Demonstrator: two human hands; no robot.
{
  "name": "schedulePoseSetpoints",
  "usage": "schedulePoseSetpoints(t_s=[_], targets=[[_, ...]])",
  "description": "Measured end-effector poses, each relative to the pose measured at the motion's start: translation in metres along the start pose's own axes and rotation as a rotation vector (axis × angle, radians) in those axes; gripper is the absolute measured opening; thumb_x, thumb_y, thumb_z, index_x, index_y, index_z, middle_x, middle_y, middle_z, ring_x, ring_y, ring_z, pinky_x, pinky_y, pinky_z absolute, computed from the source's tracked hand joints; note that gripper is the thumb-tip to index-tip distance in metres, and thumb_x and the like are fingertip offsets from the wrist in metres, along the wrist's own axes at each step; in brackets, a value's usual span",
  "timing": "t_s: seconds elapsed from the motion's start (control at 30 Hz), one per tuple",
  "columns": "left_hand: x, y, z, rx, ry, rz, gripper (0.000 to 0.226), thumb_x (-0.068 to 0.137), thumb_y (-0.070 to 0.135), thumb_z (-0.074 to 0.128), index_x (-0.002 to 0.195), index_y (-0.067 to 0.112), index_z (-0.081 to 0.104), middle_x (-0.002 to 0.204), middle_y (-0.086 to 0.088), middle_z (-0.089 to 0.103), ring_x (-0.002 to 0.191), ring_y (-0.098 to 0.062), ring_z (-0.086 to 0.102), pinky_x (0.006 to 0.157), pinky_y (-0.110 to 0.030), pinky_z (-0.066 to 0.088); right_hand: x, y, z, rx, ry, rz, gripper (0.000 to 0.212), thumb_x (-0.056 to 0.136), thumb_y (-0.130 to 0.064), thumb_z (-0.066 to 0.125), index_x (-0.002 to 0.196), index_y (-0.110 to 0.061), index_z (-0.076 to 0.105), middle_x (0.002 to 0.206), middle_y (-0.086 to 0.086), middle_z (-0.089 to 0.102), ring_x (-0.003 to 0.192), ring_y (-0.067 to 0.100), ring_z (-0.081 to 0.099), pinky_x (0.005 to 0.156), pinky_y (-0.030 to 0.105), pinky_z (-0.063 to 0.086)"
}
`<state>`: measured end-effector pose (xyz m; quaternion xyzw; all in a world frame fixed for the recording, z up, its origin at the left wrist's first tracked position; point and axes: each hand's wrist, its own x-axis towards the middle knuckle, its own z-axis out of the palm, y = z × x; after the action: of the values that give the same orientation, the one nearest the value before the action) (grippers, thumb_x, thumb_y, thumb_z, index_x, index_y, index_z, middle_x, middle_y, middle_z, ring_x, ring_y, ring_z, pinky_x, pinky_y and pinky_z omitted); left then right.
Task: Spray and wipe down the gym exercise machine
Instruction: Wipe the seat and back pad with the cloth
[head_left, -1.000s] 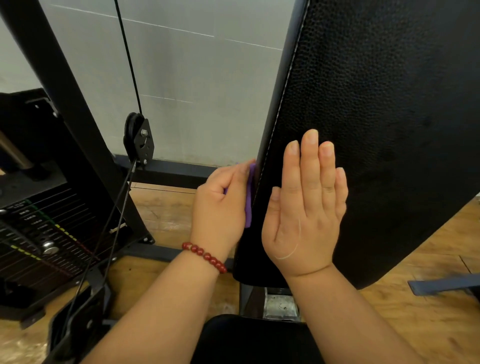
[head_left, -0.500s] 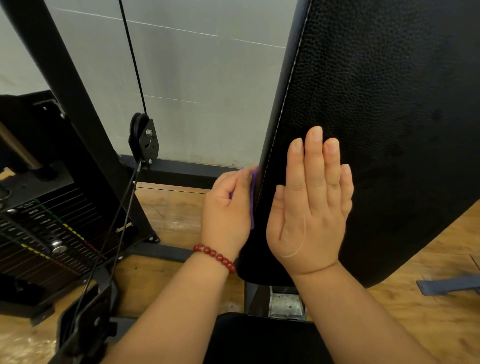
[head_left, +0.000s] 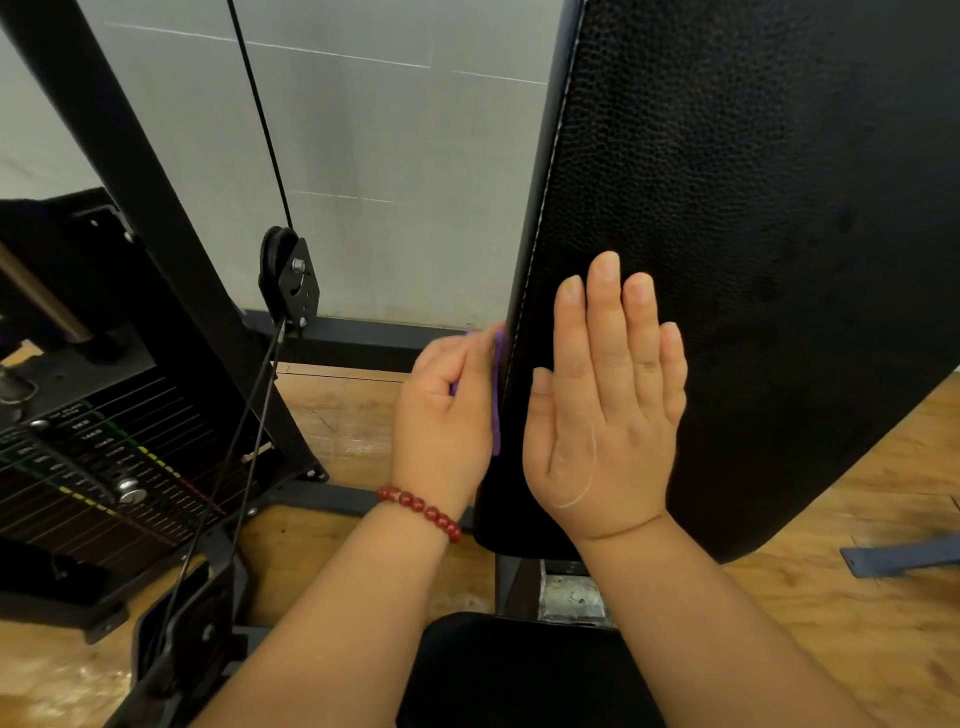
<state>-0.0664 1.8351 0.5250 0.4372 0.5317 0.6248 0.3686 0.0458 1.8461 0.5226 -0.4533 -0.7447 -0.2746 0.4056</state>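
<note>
Bracing the back pad (head_left: 753, 234) with flat, empty right hand (head_left: 602, 410), fingers straight, likely to steady it. Left hand (head_left: 447, 415) curls round purple cloth (head_left: 497, 395), pressing it on the pad's left edge to wipe.

White stitching edges the black pebble-grained leather back pad (head_left: 727, 208), alongside a plain purple cloth (head_left: 497, 395), a dark red bead bracelet (head_left: 421, 512), and a black weight stack (head_left: 104, 467) marked green, yellow and red.
</note>
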Motion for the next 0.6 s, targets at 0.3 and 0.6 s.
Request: schedulePoseSetpoints(t_s=[0.3, 0.6], targets=[[-0.002, -0.009, -0.009, 0.072, -0.035, -0.094, 0.036, 0.101, 0.038, 0.044, 0.071, 0.033, 0.064, 0.061, 0.007, 0.060, 0.062, -0.005, 0.060, 0.062, -0.022, 0.049, -0.011, -0.003, 0.002, -0.025, -0.031, -0.013, 0.056, 0.103, -0.027, 0.028, 0.153, -0.010, 0.008, 0.157, -0.004, 0.006, 0.150, 0.017, -0.005, 0.122, 0.038, 0.002], [-0.025, -0.025, -0.001, 0.102, 0.078, 0.022, 0.040, 0.093, 0.043, 0.038, 0.104, 0.021, 0.069, 0.098, 0.003, 0.059, 0.091, 0.002, 0.057, 0.077, -0.007, 0.044, -0.036, -0.004, 0.010, -0.014, -0.053, -0.032, 0.059, 0.104, -0.028, 0.023, 0.156, -0.014, 0.000, 0.163, 0.000, -0.013, 0.151, 0.018, -0.005, 0.122, 0.037, 0.000]])
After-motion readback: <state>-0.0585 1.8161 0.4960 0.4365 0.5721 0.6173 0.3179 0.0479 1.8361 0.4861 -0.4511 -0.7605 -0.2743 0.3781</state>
